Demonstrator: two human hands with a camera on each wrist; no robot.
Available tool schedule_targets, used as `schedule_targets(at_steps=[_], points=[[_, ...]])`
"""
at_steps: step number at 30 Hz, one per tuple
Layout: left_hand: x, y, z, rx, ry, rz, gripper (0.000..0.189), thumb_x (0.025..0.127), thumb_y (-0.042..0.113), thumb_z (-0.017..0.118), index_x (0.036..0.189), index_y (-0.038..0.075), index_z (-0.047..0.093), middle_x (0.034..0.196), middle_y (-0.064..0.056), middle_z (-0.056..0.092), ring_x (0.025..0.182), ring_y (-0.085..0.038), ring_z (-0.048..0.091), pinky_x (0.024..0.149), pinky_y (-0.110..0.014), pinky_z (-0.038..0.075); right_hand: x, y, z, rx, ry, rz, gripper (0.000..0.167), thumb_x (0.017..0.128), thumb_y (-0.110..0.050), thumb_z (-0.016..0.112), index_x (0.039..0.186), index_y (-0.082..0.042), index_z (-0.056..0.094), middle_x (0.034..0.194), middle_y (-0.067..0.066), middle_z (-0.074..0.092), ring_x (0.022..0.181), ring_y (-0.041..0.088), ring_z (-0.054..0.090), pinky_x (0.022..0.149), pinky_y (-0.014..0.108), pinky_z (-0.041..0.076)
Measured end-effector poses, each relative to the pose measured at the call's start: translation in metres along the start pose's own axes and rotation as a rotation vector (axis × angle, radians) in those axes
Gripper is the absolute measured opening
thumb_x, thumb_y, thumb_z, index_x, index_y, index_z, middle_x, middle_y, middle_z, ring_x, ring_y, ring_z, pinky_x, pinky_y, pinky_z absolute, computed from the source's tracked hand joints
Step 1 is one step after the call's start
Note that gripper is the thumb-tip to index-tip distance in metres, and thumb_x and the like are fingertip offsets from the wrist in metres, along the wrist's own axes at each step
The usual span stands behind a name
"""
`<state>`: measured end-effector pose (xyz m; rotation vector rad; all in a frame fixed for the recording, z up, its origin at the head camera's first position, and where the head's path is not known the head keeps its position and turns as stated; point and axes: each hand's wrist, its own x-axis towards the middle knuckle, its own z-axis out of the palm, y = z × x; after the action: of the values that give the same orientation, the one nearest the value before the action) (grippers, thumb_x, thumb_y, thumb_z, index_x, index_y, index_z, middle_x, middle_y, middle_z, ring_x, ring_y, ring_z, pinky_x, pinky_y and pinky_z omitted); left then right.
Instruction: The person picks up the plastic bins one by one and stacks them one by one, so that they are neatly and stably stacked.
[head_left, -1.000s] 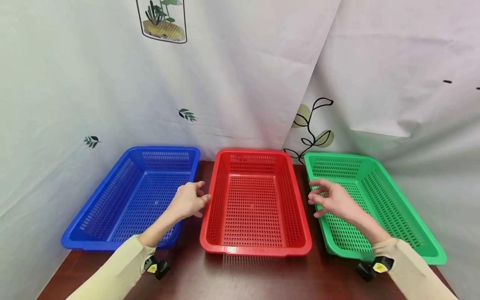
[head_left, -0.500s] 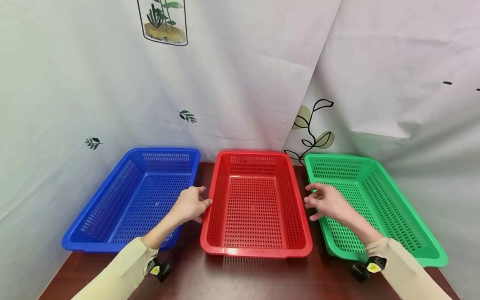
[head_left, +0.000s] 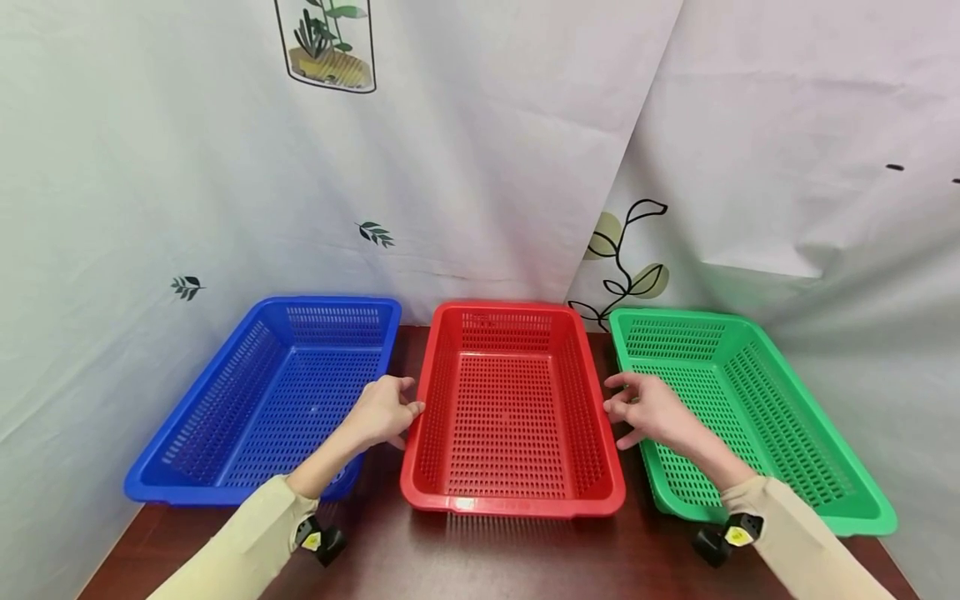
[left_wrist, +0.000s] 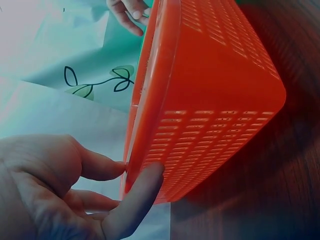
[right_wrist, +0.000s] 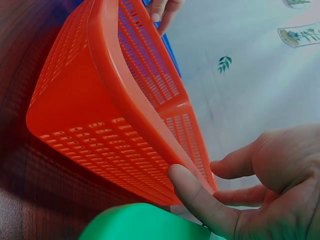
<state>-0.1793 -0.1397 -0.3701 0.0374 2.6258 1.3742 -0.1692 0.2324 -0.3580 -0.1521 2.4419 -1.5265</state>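
Note:
A red plastic basket (head_left: 506,504) with slotted walls stands between both hands. At its left side, my left hand (head_left: 384,410) pinches the rim, with the thumb on the rim's edge and a finger (left_wrist: 137,200) below it on the outside. My right hand (head_left: 647,408) is at the opposite rim, its thumb and a finger (right_wrist: 195,192) bent around the edge in a light pinch. Other fingers of both hands are partly hidden. The basket rests on the table, and only its own slotted floor shows inside.
A blue basket (head_left: 187,400) stands to the left and a green basket (head_left: 813,417) to the right, with narrow gaps to the red one. All sit on a dark wood table (head_left: 525,562). A white printed cloth (head_left: 487,167) hangs behind.
My right hand has moved left from the green basket's edge to the red basket's right rim. My left hand has shifted slightly right onto the left rim. The baskets have stayed in place.

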Motion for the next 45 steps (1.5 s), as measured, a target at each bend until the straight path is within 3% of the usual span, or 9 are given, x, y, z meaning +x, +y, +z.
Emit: schedule_targets(at_steps=[16,26,35,45], points=[[0.004,-0.002,0.003,-0.015,-0.022,0.012,0.048,0.094,-0.007,0.059,0.139,-0.017,0.046,0.080,-0.015,0.068,0.060,-0.027,0.070,0.046,-0.037,0.058,0.008,0.000,0.007,-0.075,0.013,0.017,0.037,0.094,0.007,0.059,0.126,0.021,0.049,0.091,0.019,0.061,0.076,0.027,0.070,0.056,0.042,0.061],[0.003,-0.003,0.003,-0.005,-0.017,0.013,0.047,0.093,-0.006,0.060,0.136,-0.018,0.048,0.086,-0.018,0.070,0.060,-0.026,0.070,0.049,-0.040,0.059,0.009,-0.002,0.008,-0.088,-0.008,0.021,0.044,0.093,0.008,0.060,0.130,0.025,0.042,0.085,0.016,0.055,0.080,0.028,0.069,0.054,0.043,0.060],[-0.002,-0.003,0.002,0.003,0.002,0.022,0.043,0.091,-0.007,0.062,0.132,-0.018,0.053,0.078,-0.011,0.065,0.057,-0.025,0.069,0.049,-0.040,0.059,0.007,0.000,0.007,-0.062,-0.034,0.013,0.046,0.093,0.008,0.059,0.131,0.025,0.040,0.083,0.014,0.054,0.089,0.031,0.069,0.057,0.044,0.061],[-0.006,0.003,-0.005,-0.040,-0.025,0.039,0.039,0.093,-0.007,0.061,0.130,-0.016,0.055,0.076,-0.012,0.062,0.056,-0.025,0.068,0.051,-0.042,0.060,0.001,-0.005,0.003,0.026,-0.036,0.023,0.040,0.094,0.009,0.060,0.129,0.020,0.045,0.085,0.014,0.053,0.080,0.026,0.067,0.061,0.045,0.061]])
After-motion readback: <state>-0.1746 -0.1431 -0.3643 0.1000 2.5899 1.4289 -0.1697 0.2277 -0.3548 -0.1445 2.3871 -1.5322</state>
